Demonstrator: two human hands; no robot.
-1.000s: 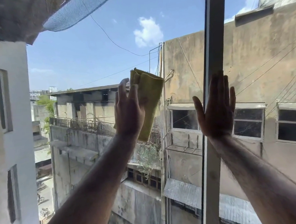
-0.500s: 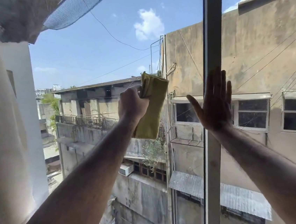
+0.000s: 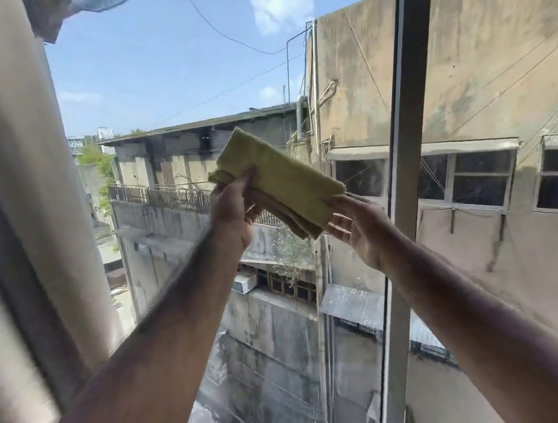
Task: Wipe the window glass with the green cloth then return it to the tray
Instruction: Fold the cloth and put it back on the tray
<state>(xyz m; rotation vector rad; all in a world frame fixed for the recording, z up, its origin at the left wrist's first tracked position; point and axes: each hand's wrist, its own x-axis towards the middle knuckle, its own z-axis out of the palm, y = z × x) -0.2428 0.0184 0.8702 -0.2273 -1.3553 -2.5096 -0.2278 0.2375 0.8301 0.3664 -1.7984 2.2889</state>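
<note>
My left hand pinches the folded yellow-green terry cloth, its long axis slanting down toward my open right hand, seemingly touching.

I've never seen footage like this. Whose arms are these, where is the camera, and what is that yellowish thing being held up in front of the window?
There is no machine here: these are a person's two bare arms, filmed by one wide-angle camera worn on the head, so you see roughly what that person sees. They stand at a window, looking through the glass at old concrete buildings and blue sky. A pale upright window frame runs down the right of the middle, and a light curtain hangs at the left. The yellowish thing is a folded green cloth for wiping the glass. The left hand pinches its left end, while the right hand, palm up with fingers spread, meets the lower right end. No tray is in view.
</note>
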